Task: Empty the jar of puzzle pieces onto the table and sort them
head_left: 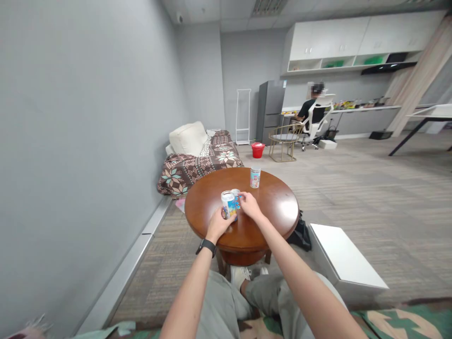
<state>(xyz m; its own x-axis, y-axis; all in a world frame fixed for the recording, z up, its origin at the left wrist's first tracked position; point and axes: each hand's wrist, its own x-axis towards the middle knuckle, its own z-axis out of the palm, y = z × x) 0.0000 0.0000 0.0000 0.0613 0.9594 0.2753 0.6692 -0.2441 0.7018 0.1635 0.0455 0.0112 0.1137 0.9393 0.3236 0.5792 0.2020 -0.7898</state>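
Note:
My left hand (219, 223) is wrapped round the lower part of a clear-topped, printed can (229, 203) with blue and yellow artwork, upright over the round wooden table (208, 186). Close behind it, partly hidden, is a second can (238, 201) with blue print. The fingers of my right hand (249, 205) are curled against the right side of this second can. A third can (254, 178), pink and light blue, stands upright farther back on the table, apart from both hands.
A sofa with a patterned cover (197, 172) lies beyond the table at the left. A white box (348, 249) and a black bag (302, 234) are on the floor to the right. Farther off are a red bucket (258, 150), a gold-framed chair (283, 141) and a seated person (310, 110).

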